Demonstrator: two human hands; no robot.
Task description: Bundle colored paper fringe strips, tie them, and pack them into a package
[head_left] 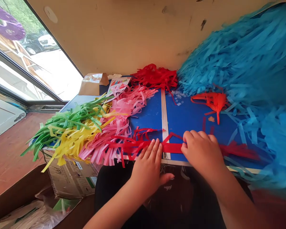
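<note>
A red fringed paper tassel (172,148) stretches along the front edge of the blue table, its cut strips spreading out at both ends. My left hand (147,167) lies flat on the left part of its plain middle band, fingers extended and thumb apart. At the right of that band my right hand (201,149) has its fingers curled against the paper, closed on it as far as can be seen. Beside my left hand are pink paper tassels (116,133), then yellow tassels (78,136) and green tassels (71,119).
Blue fringe (252,63) fills the right side. Red tassels (154,76) lie by the wall, and an orange tassel (215,101) nearer me. Small clear pieces (178,95) are scattered on the blue table (186,114). A brown paper packet (91,84) stands back left; a cardboard box (69,178) sits below.
</note>
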